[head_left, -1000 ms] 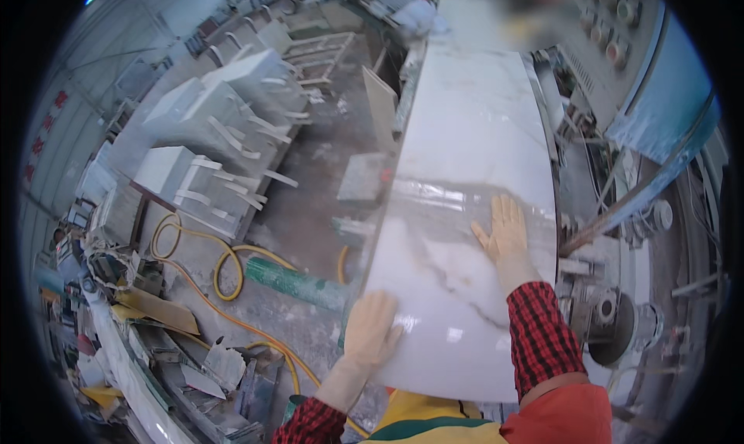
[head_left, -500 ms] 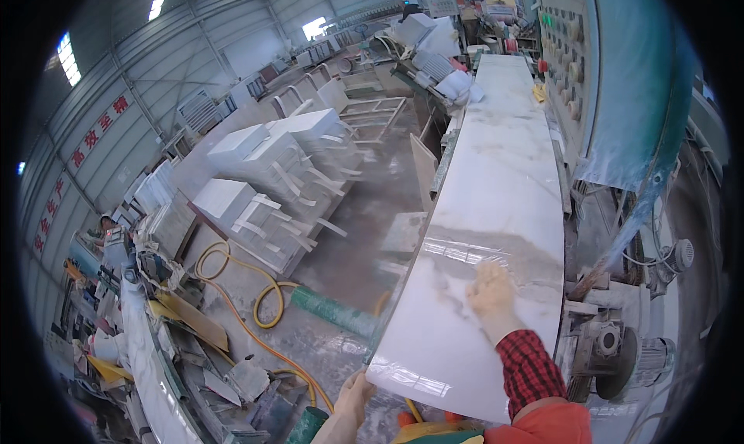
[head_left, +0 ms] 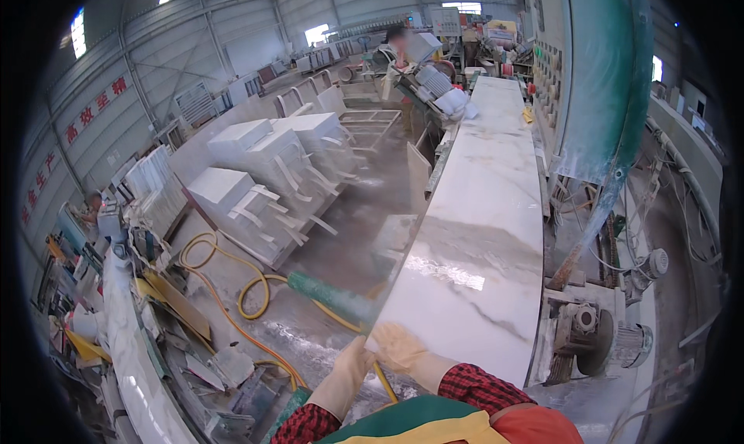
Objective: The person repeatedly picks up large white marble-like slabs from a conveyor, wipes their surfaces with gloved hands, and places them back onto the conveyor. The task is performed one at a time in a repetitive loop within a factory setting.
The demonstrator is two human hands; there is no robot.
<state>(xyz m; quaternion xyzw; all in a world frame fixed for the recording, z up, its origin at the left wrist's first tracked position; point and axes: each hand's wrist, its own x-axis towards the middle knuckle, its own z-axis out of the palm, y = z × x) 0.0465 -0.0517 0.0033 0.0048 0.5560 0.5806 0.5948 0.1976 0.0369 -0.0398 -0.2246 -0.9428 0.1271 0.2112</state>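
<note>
A long polished marble slab (head_left: 482, 242), white with grey veins, runs away from me on a narrow bench. At its near left corner my left hand (head_left: 355, 363), in a pale glove, is closed on the edge; its fingertips are partly hidden. Just beside it, my gloved right hand (head_left: 401, 348) lies on top of the slab at the same corner, fingers stretched toward the left edge. Light glares off the wet-looking surface around the grey band.
Strapped stacks of white slabs (head_left: 267, 165) stand on the floor to the left. A yellow hose (head_left: 256, 308) loops near a green roller (head_left: 329, 297). Right of the bench are a control cabinet (head_left: 601, 95) and motors (head_left: 632, 343). A person (head_left: 397, 53) stands at the far end.
My right hand has moved from the slab's middle down to the near left corner, beside my left hand. The person at the far end shows more fully, and my view has shifted.
</note>
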